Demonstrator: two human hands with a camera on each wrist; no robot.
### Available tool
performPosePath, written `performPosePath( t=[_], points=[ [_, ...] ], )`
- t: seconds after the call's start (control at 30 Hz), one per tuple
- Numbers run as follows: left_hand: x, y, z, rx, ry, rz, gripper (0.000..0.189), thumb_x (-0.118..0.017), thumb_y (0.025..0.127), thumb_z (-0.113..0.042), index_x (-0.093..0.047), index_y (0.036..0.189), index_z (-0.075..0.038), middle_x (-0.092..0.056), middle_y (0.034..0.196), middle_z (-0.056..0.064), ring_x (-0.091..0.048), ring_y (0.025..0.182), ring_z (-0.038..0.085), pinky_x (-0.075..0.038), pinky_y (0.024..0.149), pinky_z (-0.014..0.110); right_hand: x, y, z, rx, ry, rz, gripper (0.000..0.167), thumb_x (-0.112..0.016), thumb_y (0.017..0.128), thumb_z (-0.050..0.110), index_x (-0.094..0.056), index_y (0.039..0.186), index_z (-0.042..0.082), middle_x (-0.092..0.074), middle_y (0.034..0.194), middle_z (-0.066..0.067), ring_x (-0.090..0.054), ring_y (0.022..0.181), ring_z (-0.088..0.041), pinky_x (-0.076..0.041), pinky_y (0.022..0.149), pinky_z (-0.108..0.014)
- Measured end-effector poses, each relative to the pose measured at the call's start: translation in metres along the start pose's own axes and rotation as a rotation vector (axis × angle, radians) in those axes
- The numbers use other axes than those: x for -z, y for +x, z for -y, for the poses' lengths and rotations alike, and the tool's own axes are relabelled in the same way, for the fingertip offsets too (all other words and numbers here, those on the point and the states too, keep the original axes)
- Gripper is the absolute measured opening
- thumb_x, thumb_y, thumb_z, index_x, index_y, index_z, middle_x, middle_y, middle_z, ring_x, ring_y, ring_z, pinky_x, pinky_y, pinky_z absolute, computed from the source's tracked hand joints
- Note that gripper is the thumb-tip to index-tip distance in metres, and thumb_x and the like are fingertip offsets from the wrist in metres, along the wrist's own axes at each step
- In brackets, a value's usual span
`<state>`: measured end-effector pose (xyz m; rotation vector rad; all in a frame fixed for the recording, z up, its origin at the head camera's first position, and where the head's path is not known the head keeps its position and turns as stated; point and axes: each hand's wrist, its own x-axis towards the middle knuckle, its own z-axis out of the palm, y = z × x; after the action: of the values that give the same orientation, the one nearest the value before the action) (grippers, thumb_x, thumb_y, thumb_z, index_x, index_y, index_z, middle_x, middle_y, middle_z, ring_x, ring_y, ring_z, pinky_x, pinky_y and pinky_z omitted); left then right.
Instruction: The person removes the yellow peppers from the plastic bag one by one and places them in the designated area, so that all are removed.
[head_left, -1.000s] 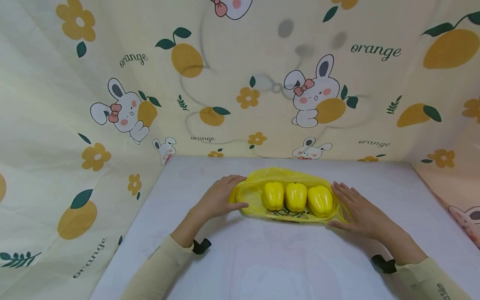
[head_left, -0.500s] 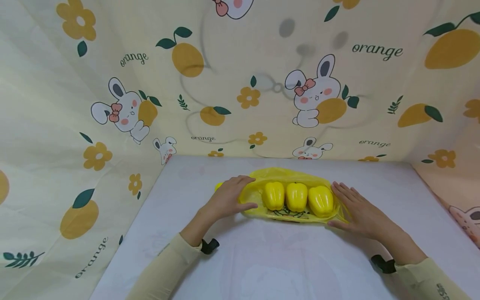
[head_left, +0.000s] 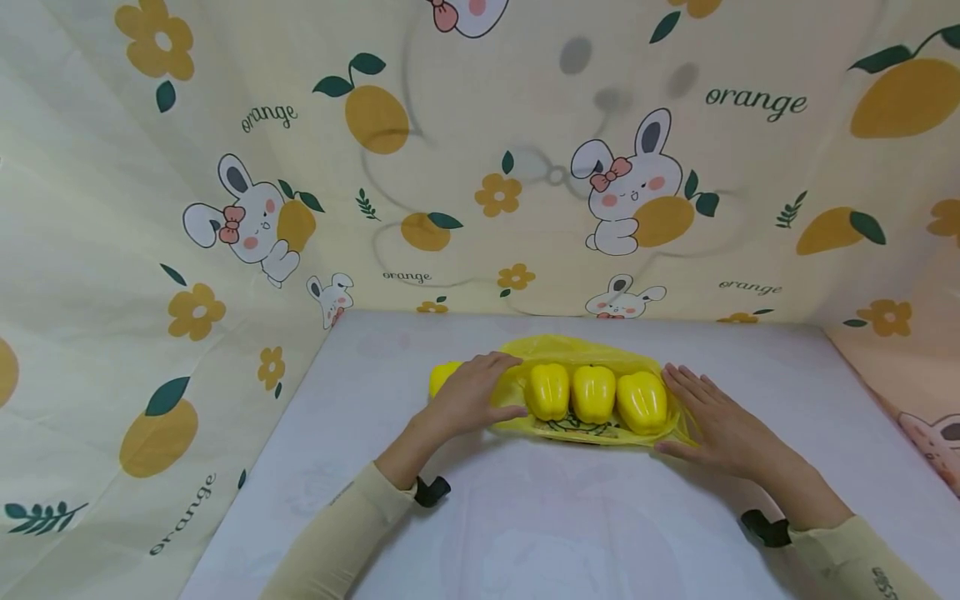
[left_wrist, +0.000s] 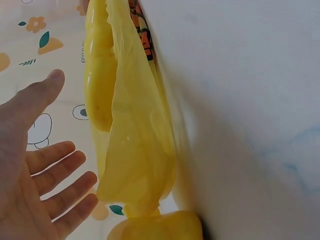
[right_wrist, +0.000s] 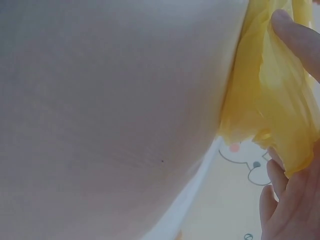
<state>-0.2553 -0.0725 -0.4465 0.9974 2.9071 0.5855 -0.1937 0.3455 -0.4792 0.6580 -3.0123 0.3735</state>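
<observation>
A yellow plastic bag (head_left: 558,347) lies spread with its mouth up, holding three shiny yellow bell peppers (head_left: 593,395) in a row. My left hand (head_left: 471,398), thumb and fingers spread, is above the bag's left part, and its fingertips come near the leftmost pepper. In the left wrist view, that hand (left_wrist: 35,185) holds nothing. Another yellow pepper (head_left: 441,377) stands outside the bag, partly hidden behind the left hand. Around the bag's right end, my right hand (head_left: 723,429) rests with extended fingers; in the right wrist view, the bag (right_wrist: 270,90) touches its palm side.
The white tabletop (head_left: 570,517) extends in front of the bag. A cloth backdrop (head_left: 450,92) printed with rabbits and oranges rises behind and at both sides. Black wrist mounts (head_left: 431,492) sit at both sleeve cuffs.
My left hand has moved right, from the bag's left edge over its left part. The pepper outside the bag has come into view behind it. The right hand has not moved.
</observation>
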Motion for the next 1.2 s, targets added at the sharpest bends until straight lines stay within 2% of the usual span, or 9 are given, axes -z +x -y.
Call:
performPosePath(
  t=[0.57,0.93,1.2],
  points=[
    [-0.008,0.016,-0.01,0.014,0.06,0.011,0.082,-0.077,0.093,-0.062,-0.052,0.158,-0.017,-0.054,0.16,0.003,-0.052,0.145,0.027,-0.043,0.122,0.047,0.0,0.001,0.0,0.002,-0.009,-0.002,0.12,-0.075,0.088,0.071,-0.021,0.17,0.002,-0.023,0.175,-0.023,-0.023,0.159,-0.048,-0.004,0.135,-0.051],
    [-0.015,0.025,-0.011,0.031,0.118,0.027,0.087,-0.075,0.092,-0.068,-0.05,0.16,-0.019,-0.052,0.161,0.003,-0.049,0.148,0.026,-0.041,0.124,0.048,0.0,0.001,0.0,0.006,-0.007,0.001,0.12,-0.075,0.088,0.072,-0.021,0.17,0.002,-0.023,0.175,-0.023,-0.023,0.16,-0.047,0.0,0.135,-0.046],
    [-0.017,0.029,-0.014,0.037,0.138,0.045,0.092,-0.075,0.09,-0.07,-0.049,0.161,-0.018,-0.052,0.162,0.004,-0.049,0.148,0.028,-0.041,0.124,0.048,-0.002,0.001,-0.001,-0.001,-0.006,0.002,0.121,-0.075,0.088,0.072,-0.021,0.17,0.002,-0.022,0.176,-0.023,-0.023,0.16,-0.048,-0.004,0.135,-0.051]
  ],
)
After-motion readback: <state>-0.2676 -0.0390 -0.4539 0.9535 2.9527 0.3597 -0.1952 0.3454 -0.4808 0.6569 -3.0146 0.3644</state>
